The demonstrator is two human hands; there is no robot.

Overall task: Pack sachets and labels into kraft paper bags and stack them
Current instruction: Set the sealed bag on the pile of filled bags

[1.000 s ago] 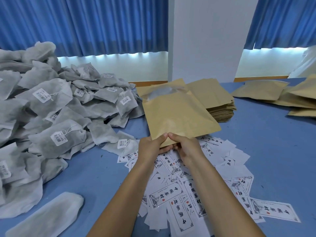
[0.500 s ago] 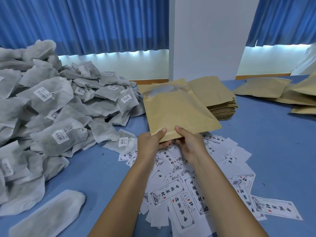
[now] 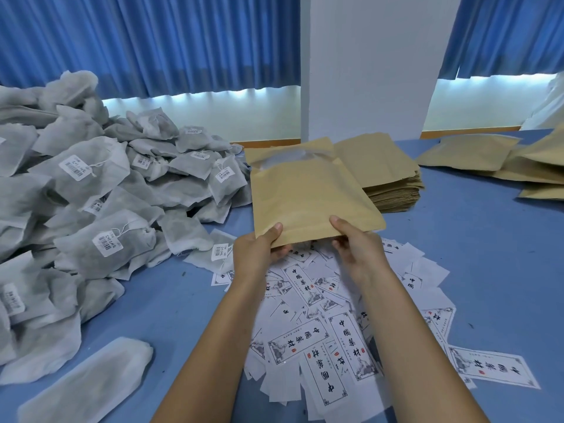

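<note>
**Both hands on one kraft bag, mid packing session**

So here's my bench. I've got one kraft paper bag (image 3: 308, 203) pinched by its near edge, right in the middle of the view, hanging just above the table (image 3: 488, 270). My left hand (image 3: 259, 251) has the thumb on top at the near-left corner with the fingers tucked under the bag. My right hand (image 3: 357, 248) does the same further right along that edge: thumb on top, fingers curled below. So both are gripping it and neither is loose. The bag lies nearly flat, turned a bit clockwise, and there's a clear window strip (image 3: 287, 157) near its far end. Can't tell from here whether anything is inside.

Everything else:
- Labels (image 3: 320, 331) are a messy overlapping spread of white slips with black print at 6 o'clock, right under my wrists and forearms.
- The sachets (image 3: 91, 193) are a big grey heap from 9 to 10 o'clock, lots with small barcode tags on strings.
- One flat sachet (image 3: 88, 383) sits on its own at 7 o'clock, apart from the heap.
- The stack of empty bags (image 3: 387, 178) is at 1 o'clock, just behind the one I'm holding.
- There are more kraft bags (image 3: 503, 160), loosely overlapped, out at 2 o'clock near the table edge.

Behind it all are blue curtains (image 3: 152, 41) and a white pillar (image 3: 366, 71) at 12.
</note>
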